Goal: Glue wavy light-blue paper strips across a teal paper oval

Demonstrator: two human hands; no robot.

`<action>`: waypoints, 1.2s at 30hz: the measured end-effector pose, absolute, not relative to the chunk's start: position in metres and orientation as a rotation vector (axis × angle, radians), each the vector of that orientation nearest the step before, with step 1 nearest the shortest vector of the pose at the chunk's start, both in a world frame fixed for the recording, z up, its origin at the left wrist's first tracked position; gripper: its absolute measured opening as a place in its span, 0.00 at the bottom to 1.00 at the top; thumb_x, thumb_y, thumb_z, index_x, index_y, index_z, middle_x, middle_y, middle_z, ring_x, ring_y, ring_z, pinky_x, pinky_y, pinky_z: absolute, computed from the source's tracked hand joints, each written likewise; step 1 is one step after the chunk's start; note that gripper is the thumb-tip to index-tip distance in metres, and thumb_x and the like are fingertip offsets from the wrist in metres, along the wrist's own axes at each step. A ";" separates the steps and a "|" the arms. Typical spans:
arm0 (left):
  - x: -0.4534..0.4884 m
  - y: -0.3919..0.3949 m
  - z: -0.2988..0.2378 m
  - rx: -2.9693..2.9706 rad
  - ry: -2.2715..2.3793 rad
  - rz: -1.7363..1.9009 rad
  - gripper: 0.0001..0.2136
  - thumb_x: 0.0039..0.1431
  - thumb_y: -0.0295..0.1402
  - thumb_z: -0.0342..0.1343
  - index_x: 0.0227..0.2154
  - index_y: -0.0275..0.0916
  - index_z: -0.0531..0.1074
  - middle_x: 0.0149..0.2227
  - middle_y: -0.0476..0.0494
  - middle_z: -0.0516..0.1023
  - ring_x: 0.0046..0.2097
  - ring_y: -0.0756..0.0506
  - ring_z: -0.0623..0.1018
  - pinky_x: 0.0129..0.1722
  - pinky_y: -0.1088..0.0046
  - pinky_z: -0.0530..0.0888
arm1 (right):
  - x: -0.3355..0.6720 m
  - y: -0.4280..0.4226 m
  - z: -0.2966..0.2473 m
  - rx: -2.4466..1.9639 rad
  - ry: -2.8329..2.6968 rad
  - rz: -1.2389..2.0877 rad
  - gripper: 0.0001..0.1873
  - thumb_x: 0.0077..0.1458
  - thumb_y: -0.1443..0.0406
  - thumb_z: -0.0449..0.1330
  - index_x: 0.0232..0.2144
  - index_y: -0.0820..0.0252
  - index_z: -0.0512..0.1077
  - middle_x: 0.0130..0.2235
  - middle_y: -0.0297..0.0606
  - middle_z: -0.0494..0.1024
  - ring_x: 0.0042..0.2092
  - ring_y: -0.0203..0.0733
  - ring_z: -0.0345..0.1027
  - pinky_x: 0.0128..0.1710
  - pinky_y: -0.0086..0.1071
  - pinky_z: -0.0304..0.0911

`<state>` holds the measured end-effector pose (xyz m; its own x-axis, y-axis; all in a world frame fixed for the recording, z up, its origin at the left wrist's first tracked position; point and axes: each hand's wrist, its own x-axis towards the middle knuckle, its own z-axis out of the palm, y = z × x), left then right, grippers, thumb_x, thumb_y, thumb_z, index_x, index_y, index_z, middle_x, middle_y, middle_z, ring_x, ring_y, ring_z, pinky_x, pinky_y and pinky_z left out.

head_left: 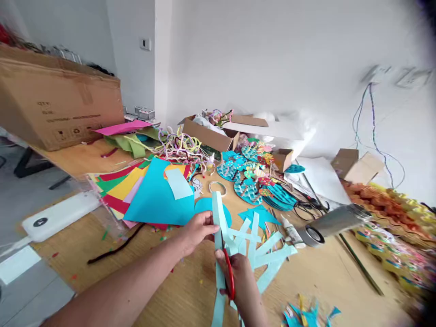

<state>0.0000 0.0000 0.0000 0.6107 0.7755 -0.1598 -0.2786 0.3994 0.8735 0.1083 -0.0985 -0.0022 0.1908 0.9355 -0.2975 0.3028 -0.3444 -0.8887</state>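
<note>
My left hand pinches a long pale blue paper strip near its upper part, holding it upright over the wooden table. My right hand is closed round red-handled scissors, whose blades meet the strip just below my left fingers. Several cut pale blue strips lie fanned out on the table right of my hands.
Coloured paper sheets lie to the left, with a turquoise sheet on top. Decorated teal paper shapes, a glue bottle, a silver tape roll, open cardboard boxes and a large carton surround the area. Paper scraps lie at the front.
</note>
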 end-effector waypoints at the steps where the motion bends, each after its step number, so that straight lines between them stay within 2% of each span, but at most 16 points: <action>1: 0.000 0.001 0.000 0.936 0.622 0.745 0.15 0.42 0.34 0.62 0.34 0.35 0.71 0.33 0.45 0.76 0.35 0.46 0.75 0.33 0.71 0.71 | 0.108 -0.098 -0.002 -1.791 -1.151 1.169 0.32 0.43 0.34 0.52 0.21 0.57 0.60 0.15 0.24 0.51 0.15 0.30 0.50 0.10 0.25 0.48; 7: -0.001 0.005 0.001 0.935 0.632 0.796 0.14 0.43 0.35 0.63 0.32 0.36 0.70 0.31 0.45 0.76 0.34 0.46 0.75 0.33 0.70 0.71 | 0.112 -0.097 -0.003 -1.769 -1.198 1.189 0.32 0.45 0.35 0.52 0.18 0.56 0.55 0.15 0.25 0.51 0.15 0.30 0.51 0.13 0.27 0.49; 14: -0.002 0.000 0.006 0.924 0.619 0.753 0.12 0.40 0.33 0.63 0.30 0.36 0.70 0.30 0.46 0.76 0.33 0.47 0.74 0.32 0.71 0.70 | 0.121 -0.097 -0.012 -1.692 -1.316 1.059 0.30 0.48 0.39 0.55 0.18 0.60 0.65 0.17 0.29 0.57 0.22 0.33 0.52 0.21 0.28 0.50; 20: -0.001 -0.002 0.006 0.921 0.619 0.726 0.12 0.40 0.33 0.63 0.29 0.36 0.70 0.29 0.47 0.76 0.31 0.49 0.73 0.30 0.73 0.68 | 0.121 -0.098 -0.017 -1.655 -1.276 1.131 0.33 0.50 0.38 0.51 0.21 0.62 0.68 0.18 0.34 0.66 0.20 0.34 0.58 0.20 0.29 0.53; 30: 0.000 -0.003 0.004 0.923 0.617 0.707 0.13 0.40 0.32 0.62 0.31 0.36 0.70 0.30 0.47 0.75 0.33 0.47 0.74 0.32 0.71 0.69 | 0.119 -0.095 -0.019 -1.592 -1.237 1.143 0.32 0.49 0.37 0.53 0.24 0.62 0.66 0.18 0.36 0.70 0.19 0.36 0.61 0.19 0.28 0.54; 36: 0.001 -0.003 0.003 0.921 0.620 0.703 0.13 0.40 0.32 0.62 0.32 0.36 0.70 0.31 0.46 0.75 0.34 0.46 0.74 0.34 0.70 0.70 | 0.118 -0.096 -0.017 -1.608 -1.230 1.154 0.32 0.49 0.37 0.52 0.25 0.62 0.65 0.17 0.36 0.69 0.19 0.36 0.60 0.18 0.29 0.54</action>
